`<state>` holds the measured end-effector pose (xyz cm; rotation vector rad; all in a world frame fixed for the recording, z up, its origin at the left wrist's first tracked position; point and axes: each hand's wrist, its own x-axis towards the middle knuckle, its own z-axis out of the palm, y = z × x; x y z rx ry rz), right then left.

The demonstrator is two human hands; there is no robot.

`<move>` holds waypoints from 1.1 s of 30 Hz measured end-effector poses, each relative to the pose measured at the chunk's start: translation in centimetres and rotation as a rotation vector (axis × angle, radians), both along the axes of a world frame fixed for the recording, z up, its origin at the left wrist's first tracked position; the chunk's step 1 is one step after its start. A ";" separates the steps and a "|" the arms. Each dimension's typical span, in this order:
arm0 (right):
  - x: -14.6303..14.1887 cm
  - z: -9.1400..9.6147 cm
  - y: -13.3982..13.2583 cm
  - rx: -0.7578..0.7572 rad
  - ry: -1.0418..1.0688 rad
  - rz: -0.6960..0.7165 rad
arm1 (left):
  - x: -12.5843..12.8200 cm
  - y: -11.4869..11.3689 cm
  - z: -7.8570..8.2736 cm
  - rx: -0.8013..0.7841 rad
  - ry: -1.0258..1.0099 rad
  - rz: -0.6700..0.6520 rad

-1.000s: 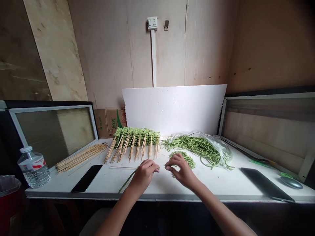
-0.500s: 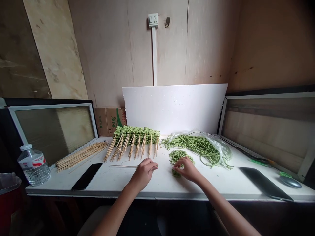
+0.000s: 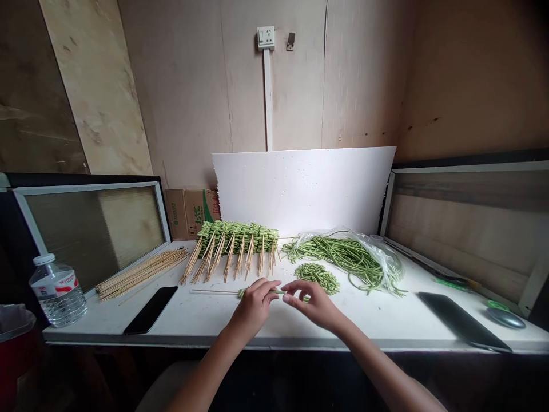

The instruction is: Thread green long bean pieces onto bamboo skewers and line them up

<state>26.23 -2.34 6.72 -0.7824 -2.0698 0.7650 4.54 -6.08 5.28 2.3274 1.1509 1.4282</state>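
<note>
My left hand point(image 3: 253, 303) is closed around a thin wooden skewer point(image 3: 212, 290), whose bare end points left over the table. Bits of green bean point(image 3: 241, 293) show at the left edge of that hand. Fingertips of my right hand point(image 3: 316, 304) almost meet the left ones, pinching a short piece of green bean point(image 3: 278, 292) between the two hands. My fingers cover the skewer's other end. Just behind my right hand lies a heap of cut bean pieces point(image 3: 318, 276).
Finished bean skewers point(image 3: 240, 237) are stacked at the back. Loose skewers point(image 3: 143, 273), a phone point(image 3: 151, 310) and a water bottle point(image 3: 58, 292) are on the left. Long beans point(image 3: 343, 254) in a plastic bag, a dark tablet-like slab point(image 3: 463, 320) and a mouse point(image 3: 506, 318) stand right.
My right hand has moved left from the cut bean heap to my left hand, bringing a bean piece. My left hand has stayed nearly in place with the skewer.
</note>
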 end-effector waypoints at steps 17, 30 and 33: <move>-0.3 1.0 -1.3 0.284 0.156 -0.050 | 0.3 -1.0 1.3 0.092 0.014 0.126; -1.1 1.0 -2.0 0.356 0.135 0.035 | 1.6 -1.6 1.5 0.089 0.074 0.073; -0.6 1.3 -1.6 0.327 0.127 0.049 | 0.9 -1.3 1.8 0.040 0.045 0.070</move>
